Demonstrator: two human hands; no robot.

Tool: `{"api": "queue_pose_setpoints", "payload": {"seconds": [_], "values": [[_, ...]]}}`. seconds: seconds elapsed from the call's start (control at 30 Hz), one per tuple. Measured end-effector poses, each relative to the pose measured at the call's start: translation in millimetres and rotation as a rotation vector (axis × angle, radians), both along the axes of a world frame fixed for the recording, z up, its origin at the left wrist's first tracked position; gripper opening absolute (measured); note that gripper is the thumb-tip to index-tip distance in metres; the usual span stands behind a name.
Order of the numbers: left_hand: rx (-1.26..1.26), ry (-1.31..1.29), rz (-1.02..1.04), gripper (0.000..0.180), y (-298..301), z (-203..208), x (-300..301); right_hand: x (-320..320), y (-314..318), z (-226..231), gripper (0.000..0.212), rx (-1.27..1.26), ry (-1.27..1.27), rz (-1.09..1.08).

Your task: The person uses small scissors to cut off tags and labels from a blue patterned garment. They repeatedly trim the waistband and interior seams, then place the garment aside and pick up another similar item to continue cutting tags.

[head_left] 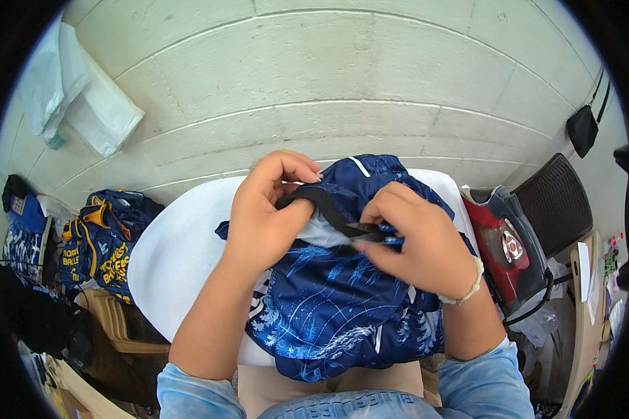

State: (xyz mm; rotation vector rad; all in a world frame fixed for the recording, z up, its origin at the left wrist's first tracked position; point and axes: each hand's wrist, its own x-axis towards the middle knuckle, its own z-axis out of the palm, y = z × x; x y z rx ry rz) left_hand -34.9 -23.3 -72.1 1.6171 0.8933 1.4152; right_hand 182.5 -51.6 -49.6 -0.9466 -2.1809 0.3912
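A dark blue jersey-like garment (335, 300), printed with light blue trees and curved lines, lies bunched in front of me. My left hand (276, 206) is closed on its upper part, with thumb and fingers pinching the fabric beside a black band (332, 216). Pale grey lining (319, 232) shows inside the opening below the band. My right hand (419, 241) is closed round a small dark tool (365, 232) with a greyish tip, held against the end of the band. Blur and fingers hide the tool's exact kind.
Under the garment is a white padded board (182, 237). Navy and yellow garments (105, 244) are piled at the left, and white plastic bags (94, 105) hang on the block wall (328, 77). To the right are a red and grey bag (507, 244) and a dark chair back (555, 202).
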Motion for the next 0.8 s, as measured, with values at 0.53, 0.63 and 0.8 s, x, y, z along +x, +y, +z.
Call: {"api": "queue_pose_setpoints", "payload": {"seconds": [0.53,0.63,0.8], "values": [[-0.346,-0.152,-0.3,0.022,-1,5,-12,15,20,-10,0.017,-0.289,0.658,-0.195],[-0.337,-0.145,-0.311,0.022,-2,5,-13,15,19,-9,0.016,-0.282,0.644,-0.205],[-0.351,-0.083,-0.339,0.021,-6,9,-10,13,22,-14,0.017,-0.233,0.544,-0.162]]}}
